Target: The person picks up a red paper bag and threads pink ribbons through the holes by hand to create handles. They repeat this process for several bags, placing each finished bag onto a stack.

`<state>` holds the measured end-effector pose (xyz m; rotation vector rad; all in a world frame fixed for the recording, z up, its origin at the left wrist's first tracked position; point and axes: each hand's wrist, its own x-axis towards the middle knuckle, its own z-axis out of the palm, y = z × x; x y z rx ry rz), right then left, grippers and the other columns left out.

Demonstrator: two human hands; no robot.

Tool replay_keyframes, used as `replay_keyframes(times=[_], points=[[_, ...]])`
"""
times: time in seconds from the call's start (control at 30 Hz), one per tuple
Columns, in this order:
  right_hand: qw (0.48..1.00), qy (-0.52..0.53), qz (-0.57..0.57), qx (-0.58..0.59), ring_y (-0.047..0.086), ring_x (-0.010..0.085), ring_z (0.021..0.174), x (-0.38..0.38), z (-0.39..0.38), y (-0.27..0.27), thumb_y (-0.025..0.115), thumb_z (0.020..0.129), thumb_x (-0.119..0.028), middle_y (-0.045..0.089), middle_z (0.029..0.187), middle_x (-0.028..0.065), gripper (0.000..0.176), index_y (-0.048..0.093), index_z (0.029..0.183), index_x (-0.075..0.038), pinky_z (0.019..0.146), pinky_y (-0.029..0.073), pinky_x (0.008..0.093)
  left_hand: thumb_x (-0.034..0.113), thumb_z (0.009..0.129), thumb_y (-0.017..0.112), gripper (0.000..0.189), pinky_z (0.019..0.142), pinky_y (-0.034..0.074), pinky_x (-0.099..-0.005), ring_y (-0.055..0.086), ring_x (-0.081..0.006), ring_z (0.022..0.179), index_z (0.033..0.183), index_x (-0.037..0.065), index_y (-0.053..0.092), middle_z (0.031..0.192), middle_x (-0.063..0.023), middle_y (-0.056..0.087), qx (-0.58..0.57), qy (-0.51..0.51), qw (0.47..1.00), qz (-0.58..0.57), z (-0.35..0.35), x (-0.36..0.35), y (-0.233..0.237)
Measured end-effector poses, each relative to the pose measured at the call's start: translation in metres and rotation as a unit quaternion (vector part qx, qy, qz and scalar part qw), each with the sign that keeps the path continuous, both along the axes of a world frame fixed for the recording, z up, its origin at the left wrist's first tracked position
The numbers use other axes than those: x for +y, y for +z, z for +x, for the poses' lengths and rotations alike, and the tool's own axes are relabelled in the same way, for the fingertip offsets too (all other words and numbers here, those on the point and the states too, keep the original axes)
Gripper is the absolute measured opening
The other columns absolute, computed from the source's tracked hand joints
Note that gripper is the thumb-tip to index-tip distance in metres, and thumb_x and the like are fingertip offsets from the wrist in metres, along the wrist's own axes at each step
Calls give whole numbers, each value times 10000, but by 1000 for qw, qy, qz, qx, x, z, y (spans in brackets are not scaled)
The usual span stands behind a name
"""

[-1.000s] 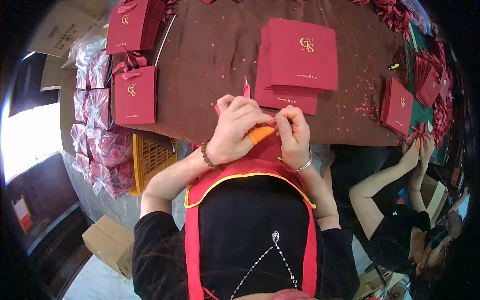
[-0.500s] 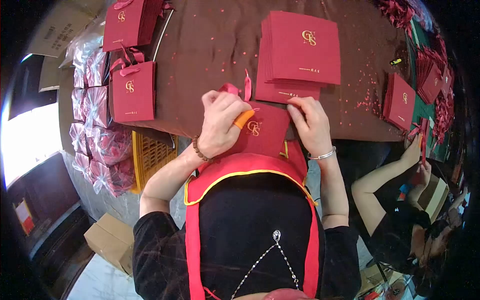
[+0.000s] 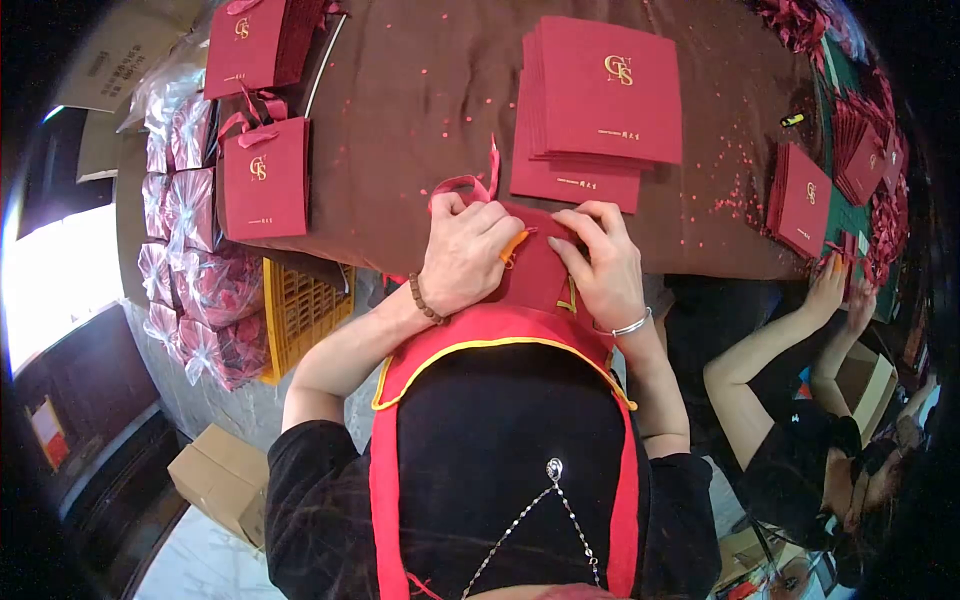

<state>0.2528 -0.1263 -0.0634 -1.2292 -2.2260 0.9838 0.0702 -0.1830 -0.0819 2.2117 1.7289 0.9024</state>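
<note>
A dark red paper gift bag (image 3: 535, 275) lies at the table's front edge, against my red apron. My left hand (image 3: 465, 255), with an orange cover on one finger, is closed over the bag's upper left part. A pink ribbon (image 3: 462, 184) loops up from beneath its curled fingers. My right hand (image 3: 602, 265) pinches the bag's upper right edge between thumb and fingers. A short end of ribbon or cord shows between the two hands. The bag's gold lettering is hidden.
Beyond my right hand rests a stack of red bags (image 3: 610, 90). More bags with ribbons (image 3: 265, 180) lie at the left, near wrapped bundles (image 3: 195, 215) and a yellow crate (image 3: 305, 315). At the right, a co-worker's hands (image 3: 828, 285) work near more bags (image 3: 800, 200).
My left hand has moved right over the bag's lettering, and my right hand has shifted left and down along its edge. The ribbon loop shows more. The co-worker's hands have also moved.
</note>
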Motion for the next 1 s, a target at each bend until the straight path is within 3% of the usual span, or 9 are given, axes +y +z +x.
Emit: replay_keyframes(times=[0.27, 0.33, 0.4, 0.47, 0.53, 0.67, 0.83, 1.0], points=[[996, 75, -42, -28, 565, 341, 850, 13, 6, -3, 624, 794, -113, 503, 940, 147, 181, 546, 910, 2, 741, 466, 403, 60, 651, 598, 149, 724, 321, -366, 513, -170, 665, 791, 107, 577, 703, -13, 490, 26, -10, 999, 27, 7, -3, -3], [995, 90, -39, -30, 571, 320, 844, 20, 8, -4, 631, 794, -123, 513, 947, 145, 193, 570, 930, -1, 739, 471, 392, 69, 653, 604, 146, 722, 321, -364, 512, -167, 667, 791, 108, 577, 704, -14, 487, 25, -15, 999, 23, 8, -3, -2], [984, 92, -145, -46, 577, 288, 828, 26, 7, 0, 646, 785, -138, 530, 941, 139, 203, 599, 926, 1, 727, 474, 374, 72, 655, 604, 141, 722, 320, -364, 510, -166, 665, 788, 109, 576, 701, -14, 484, 26, -15, 999, 28, 10, -3, -2], [984, 91, -148, -25, 577, 259, 810, 27, 8, -4, 664, 769, -141, 545, 929, 131, 206, 621, 909, 3, 708, 471, 348, 73, 683, 631, 144, 719, 313, -368, 521, -171, 650, 814, 116, 587, 692, -6, 507, 37, -10, 999, 29, 12, -3, -3], [983, 98, -152, 22, 530, 160, 759, 28, 11, -10, 680, 760, -98, 527, 904, 77, 212, 600, 912, 26, 671, 442, 295, 74, 683, 632, 134, 717, 314, -370, 520, -172, 641, 800, 116, 582, 682, -8, 499, 43, -7, 999, 32, 14, -2, -2], [985, 107, -130, 44, 535, 129, 752, 26, 14, -19, 673, 774, -84, 516, 924, 65, 191, 594, 902, 34, 626, 454, 272, 76, 678, 636, 109, 706, 318, -374, 515, -183, 614, 750, 114, 563, 650, -19, 475, 45, 2, 999, 26, 17, -2, 3], [948, 48, -297, 100, 542, 92, 703, 22, 13, -14, 643, 814, -57, 477, 992, 62, 148, 577, 894, 48, 545, 476, 208, 73, 668, 634, 108, 694, 319, -377, 512, -200, 602, 727, 108, 551, 641, -28, 472, 46, 4, 999, 23, 19, -2, 9], [947, 45, -299, 107, 540, 92, 704, 20, 13, -9, 634, 818, -47, 467, 993, 57, 131, 572, 889, 44, 569, 483, 213, 71, 652, 632, 118, 688, 318, -377, 512, -207, 599, 709, 105, 534, 631, -32, 471, 40, 12, 999, 24, 22, -2, 9]])
